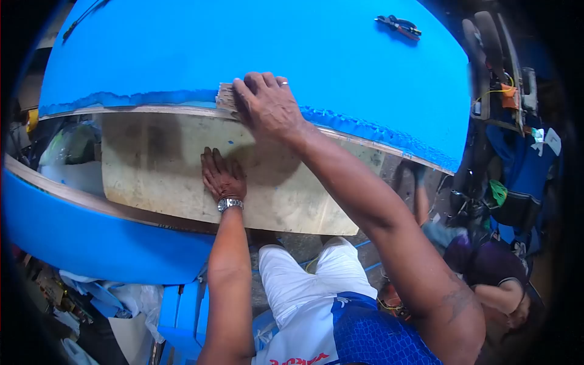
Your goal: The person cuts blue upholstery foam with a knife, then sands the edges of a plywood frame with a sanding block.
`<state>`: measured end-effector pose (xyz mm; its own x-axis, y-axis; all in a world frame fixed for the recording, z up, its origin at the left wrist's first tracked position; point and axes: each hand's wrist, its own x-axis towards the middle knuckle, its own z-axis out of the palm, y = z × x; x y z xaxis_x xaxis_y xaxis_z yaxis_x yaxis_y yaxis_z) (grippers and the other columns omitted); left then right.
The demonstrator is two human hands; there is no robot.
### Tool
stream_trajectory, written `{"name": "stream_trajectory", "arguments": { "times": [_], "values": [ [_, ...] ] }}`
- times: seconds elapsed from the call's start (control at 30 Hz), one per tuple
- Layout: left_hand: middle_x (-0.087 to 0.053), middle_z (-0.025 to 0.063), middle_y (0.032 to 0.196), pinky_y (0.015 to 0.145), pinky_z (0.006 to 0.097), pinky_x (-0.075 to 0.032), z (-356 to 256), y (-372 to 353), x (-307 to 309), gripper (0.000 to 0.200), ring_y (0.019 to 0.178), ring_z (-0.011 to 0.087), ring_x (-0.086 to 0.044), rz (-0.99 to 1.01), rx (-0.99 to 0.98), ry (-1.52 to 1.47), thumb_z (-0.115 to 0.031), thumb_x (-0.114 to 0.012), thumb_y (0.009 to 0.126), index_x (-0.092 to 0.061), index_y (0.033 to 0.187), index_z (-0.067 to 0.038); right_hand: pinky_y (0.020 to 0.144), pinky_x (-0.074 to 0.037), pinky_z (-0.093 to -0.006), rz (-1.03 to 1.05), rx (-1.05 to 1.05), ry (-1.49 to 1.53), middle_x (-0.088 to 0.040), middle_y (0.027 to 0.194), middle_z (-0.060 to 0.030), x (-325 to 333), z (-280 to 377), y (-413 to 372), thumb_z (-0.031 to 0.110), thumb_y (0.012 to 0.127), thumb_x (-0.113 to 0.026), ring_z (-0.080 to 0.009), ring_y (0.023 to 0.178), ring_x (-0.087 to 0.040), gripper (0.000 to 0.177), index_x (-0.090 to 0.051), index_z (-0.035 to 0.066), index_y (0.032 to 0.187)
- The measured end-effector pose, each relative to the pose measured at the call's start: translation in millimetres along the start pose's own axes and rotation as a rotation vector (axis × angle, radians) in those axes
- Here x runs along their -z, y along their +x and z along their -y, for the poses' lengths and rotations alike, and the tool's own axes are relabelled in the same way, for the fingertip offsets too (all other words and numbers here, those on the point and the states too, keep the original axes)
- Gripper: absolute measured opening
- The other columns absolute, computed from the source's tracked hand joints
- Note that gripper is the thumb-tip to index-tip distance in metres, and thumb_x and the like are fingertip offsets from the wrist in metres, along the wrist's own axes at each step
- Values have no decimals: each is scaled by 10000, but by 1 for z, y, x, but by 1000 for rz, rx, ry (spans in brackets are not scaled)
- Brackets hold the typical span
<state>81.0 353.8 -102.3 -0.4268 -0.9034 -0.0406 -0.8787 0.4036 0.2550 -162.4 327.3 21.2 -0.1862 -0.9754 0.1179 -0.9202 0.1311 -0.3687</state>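
Here we see the right hand (267,104), just above the centre of the frame, clamped on a small pitted block (225,96) that juts out left of the fingers, at the lower edge of the blue panel (213,52). Below, we find the left hand (224,177) flat on the pale board (280,198), fingers slightly apart. Pliers (399,28) lie upper right.

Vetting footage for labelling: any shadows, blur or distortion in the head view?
Head view: fisheye, with black corners; head view: soft dark shadow on the pale board beside the left hand; head view: co-worker at lower right dim and soft, while the pliers look fairly crisp.
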Motion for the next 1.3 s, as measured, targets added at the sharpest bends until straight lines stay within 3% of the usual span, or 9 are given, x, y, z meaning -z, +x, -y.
{"name": "stream_trajectory", "arguments": {
  "times": [0.13, 0.23, 0.3, 0.33, 0.47, 0.93, 1.0, 1.2, 1.3],
  "values": [
    [-323, 116, 1623, 1175, 519, -264, 9, -3, -10, 657, 1498, 332, -285, -51, -22, -10, -416, -527, 958, -428, 1507, -70, 953, -461, -505, 104, -29, -32, -544, 1256, -203, 23, -33, -26, 195, 779, -777, -401, 1156, -541, 608, -528, 92, 1323],
    [-324, 126, 1621, 1173, 529, -263, 11, -3, -18, 677, 1497, 333, -286, -52, -8, -63, -435, -522, 954, -418, 1518, -74, 977, -456, -511, 236, -227, -125, -546, 1282, -225, 75, -66, -79, 207, 764, -808, -420, 1171, -532, 672, -523, 90, 1362],
    [-329, 134, 1617, 1174, 531, -262, 13, -4, -27, 688, 1494, 334, -290, -18, 41, -3, -442, -518, 952, -410, 1526, -78, 1003, -436, -514, 128, -75, -158, -533, 1291, -221, 71, -83, -98, 214, 771, -818, -419, 1198, -515, 722, -500, 73, 1403],
    [-316, 130, 1626, 1178, 519, -265, 12, -4, -20, 702, 1497, 330, -285, 156, 90, 23, -450, -518, 948, -398, 1535, -84, 1007, -432, -515, 122, -40, -163, -529, 1297, -219, 70, -73, -92, 212, 775, -816, -418, 1206, -510, 724, -496, 69, 1409],
    [-317, 115, 1628, 1184, 498, -264, 14, -6, -24, 698, 1497, 304, -288, 6, 52, -83, -447, -535, 939, -410, 1525, -89, 997, -435, -512, 56, 133, -88, -532, 1289, -212, 25, -2, 0, 190, 772, -813, -416, 1202, -501, 713, -504, 96, 1407],
    [-255, 51, 1665, 1239, 411, -177, 18, -2, -16, 602, 1536, 241, -203, 9, 79, -339, -391, -473, 990, -426, 1521, -112, 948, -484, -504, 45, 513, -92, -610, 1221, -191, -94, 152, 246, 258, 812, -785, -422, 1114, -559, 475, -620, 155, 1245],
    [-255, 51, 1665, 1242, 408, -172, 17, -3, -20, 601, 1537, 241, -200, -16, 85, -347, -390, -472, 991, -425, 1522, -112, 948, -480, -491, 51, 514, -104, -672, 1146, -150, -89, 157, 240, 256, 815, -776, -390, 1099, -578, 360, -668, 142, 1139],
    [-285, 68, 1650, 1238, 421, -195, 17, -2, -15, 597, 1531, 248, -221, 15, 88, -360, -359, -502, 975, -438, 1506, -95, 954, -455, -457, 155, 490, -133, -700, 1069, -45, -58, 94, 177, 151, 795, -772, -317, 1071, -580, 344, -646, 132, 1115],
    [-305, 74, 1640, 1228, 428, -219, 17, -2, -23, 595, 1523, 263, -240, -44, 77, -394, -347, -541, 953, -459, 1487, -99, 968, -453, -467, 248, 394, -173, -665, 1116, -97, -16, 68, 124, 150, 805, -776, -340, 1106, -562, 413, -617, 97, 1183]
  ]
}}
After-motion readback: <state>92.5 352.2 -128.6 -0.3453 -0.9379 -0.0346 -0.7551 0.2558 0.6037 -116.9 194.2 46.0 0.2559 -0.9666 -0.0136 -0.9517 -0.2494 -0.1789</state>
